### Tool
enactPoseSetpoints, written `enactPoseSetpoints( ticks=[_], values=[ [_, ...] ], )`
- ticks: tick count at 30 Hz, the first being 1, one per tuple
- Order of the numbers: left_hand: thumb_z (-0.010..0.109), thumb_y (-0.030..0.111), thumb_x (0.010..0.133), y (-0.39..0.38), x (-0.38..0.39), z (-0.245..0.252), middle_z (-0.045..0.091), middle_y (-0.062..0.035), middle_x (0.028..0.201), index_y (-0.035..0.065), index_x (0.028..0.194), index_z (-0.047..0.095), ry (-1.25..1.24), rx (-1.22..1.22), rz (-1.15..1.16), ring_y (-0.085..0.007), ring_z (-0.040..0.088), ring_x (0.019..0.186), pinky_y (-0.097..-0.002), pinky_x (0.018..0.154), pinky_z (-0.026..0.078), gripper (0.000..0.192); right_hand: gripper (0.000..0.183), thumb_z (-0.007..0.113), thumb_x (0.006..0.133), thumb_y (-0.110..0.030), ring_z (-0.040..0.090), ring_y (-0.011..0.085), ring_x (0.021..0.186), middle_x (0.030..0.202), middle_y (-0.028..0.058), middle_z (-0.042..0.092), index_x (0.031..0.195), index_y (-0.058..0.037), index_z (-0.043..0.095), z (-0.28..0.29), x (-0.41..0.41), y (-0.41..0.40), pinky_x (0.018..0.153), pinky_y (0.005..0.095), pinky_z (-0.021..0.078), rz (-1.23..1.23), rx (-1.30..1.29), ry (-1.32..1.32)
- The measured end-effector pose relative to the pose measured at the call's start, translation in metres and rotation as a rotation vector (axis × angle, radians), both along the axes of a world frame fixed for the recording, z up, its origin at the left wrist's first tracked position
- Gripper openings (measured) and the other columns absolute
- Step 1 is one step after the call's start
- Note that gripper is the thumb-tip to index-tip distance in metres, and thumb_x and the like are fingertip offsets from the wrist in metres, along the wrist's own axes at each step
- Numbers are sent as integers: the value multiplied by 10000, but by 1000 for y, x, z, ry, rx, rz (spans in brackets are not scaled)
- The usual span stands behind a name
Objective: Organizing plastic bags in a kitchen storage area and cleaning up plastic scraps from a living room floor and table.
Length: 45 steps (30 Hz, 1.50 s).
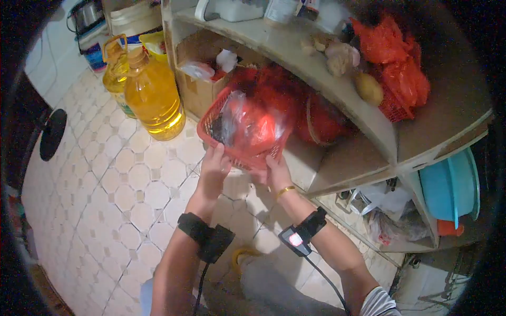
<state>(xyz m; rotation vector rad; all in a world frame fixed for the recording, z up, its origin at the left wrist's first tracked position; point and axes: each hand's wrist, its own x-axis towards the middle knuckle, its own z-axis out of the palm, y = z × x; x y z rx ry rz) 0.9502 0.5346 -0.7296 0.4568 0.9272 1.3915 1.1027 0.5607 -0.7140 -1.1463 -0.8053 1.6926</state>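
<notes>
A red plastic basket (247, 160) is held by both hands at the front of a low shelf compartment. My left hand (215, 162) grips its near left rim, thumb on top. My right hand (274, 170) holds the near right corner, with some fingers underneath. Inside the basket lie clear and red plastic bags (257, 122); what they contain cannot be told. The basket's far side reaches into the shaded compartment, close to more red bags (324, 118). Left of it stands an open cardboard box (197, 93) with plastic packets on top.
Two bottles of yellow cooking oil (154, 98) stand on the tiled floor (138, 177) at the left. The shelf board (300, 51) above bears containers, a potato (369, 87) and a red bag (407, 75). Turquoise basins (450, 185) and plastic bags (395, 217) are at the right.
</notes>
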Motion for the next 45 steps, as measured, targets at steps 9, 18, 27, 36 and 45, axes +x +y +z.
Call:
enactPoseSetpoints(
  ticks=[9, 18, 27, 36, 45],
  values=[
    [433, 92, 795, -11, 5, -19, 471, -25, 947, 82, 1183, 308, 155, 134, 347, -74, 442, 779, -192, 674, 367, 408, 390, 516, 779, -309, 578, 253, 626, 872, 111, 542, 1046, -69, 364, -9, -19, -15, 504, 342, 502, 37, -90, 96],
    [526, 342, 768, -40, -21, 22, 413, -73, 1092, 88, 1245, 169, 117, -133, 23, -180, 415, 984, -377, 815, 332, 648, 351, 476, 796, -262, 548, 173, 691, 866, 88, 534, 1078, -86, 364, 6, -20, -38, 509, 302, 436, 147, -141, -21],
    [579, 451, 692, -141, -122, 33, 330, -146, 1215, 56, 1269, 163, 596, -388, -117, -257, 344, 1105, -472, 822, 325, 814, 345, 543, 762, -189, 536, 155, 673, 857, 54, 520, 1045, -46, 407, -18, -29, -140, 540, 285, 467, 278, 12, -6],
    [554, 285, 739, -223, -191, -3, 574, -177, 825, 9, 1072, 430, 1120, -640, 37, -240, 573, 743, -328, 642, 440, 450, 479, 444, 775, -471, 551, 274, 668, 737, 171, 556, 872, -9, 527, -35, -61, -131, 567, 394, 431, 1146, 414, -872],
    [536, 215, 722, -253, -200, 5, 489, -220, 1027, -17, 1094, 427, 1678, -278, 673, -310, 469, 974, -333, 855, 359, 451, 288, 503, 699, -218, 467, 303, 929, 867, 142, 536, 876, 9, 505, -18, -202, -85, 793, 358, 387, 576, 1509, -937]
  ],
)
